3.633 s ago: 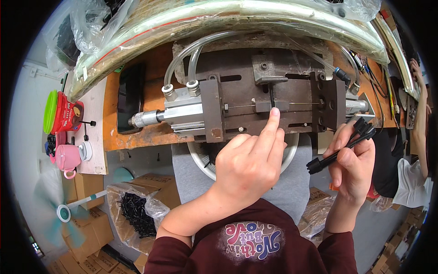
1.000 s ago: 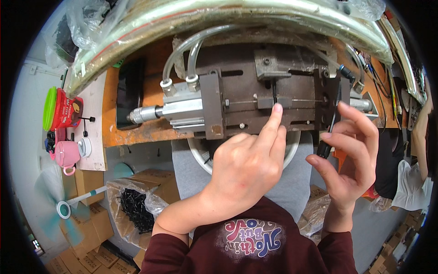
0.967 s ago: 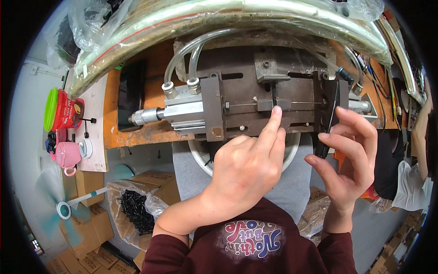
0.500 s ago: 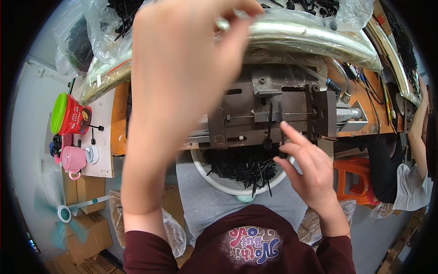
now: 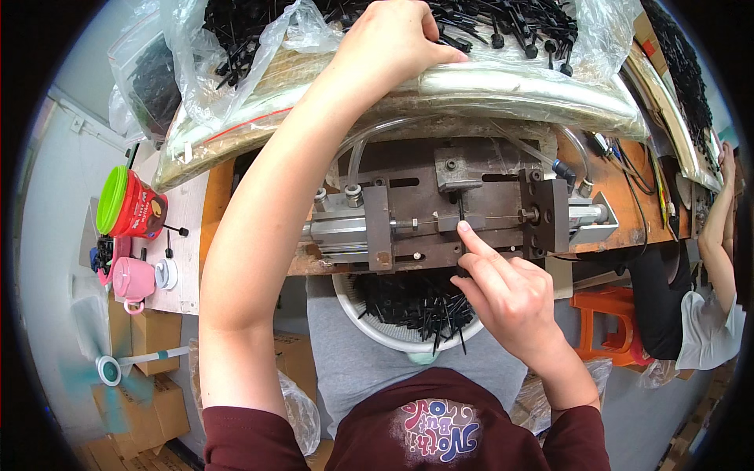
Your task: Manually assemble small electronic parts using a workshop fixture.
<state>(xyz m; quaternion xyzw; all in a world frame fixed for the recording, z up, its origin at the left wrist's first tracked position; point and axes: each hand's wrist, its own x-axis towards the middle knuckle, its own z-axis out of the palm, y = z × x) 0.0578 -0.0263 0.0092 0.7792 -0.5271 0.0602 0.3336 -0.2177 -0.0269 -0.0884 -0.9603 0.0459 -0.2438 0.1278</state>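
Orange bench (image 5: 635,223) cluttered; black rod (image 5: 462,207) seated in fixture (image 5: 499,195), touched by right hand (image 5: 514,302), index straight; left hand (image 5: 393,43) half-curled at heap (image 5: 542,31), seemingly unworked; both grips unclear; basket (image 5: 349,308) part-filled.

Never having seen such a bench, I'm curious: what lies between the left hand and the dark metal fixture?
Between the left hand and the dark metal fixture, the head view shows a pale, plastic-covered curved rim, then clear tubing.

Fixture plate (image 5: 407,206): dark metal, matt, scuffed. Cylinder (image 5: 339,237): silvery metal, smooth. Black parts (image 5: 404,304): plastic-looking. Worktop (image 5: 218,196): wood, worn. Wrap (image 5: 542,93): clear plastic, glossy, wrinkled. Trousers (image 5: 338,345): soft matt cloth.
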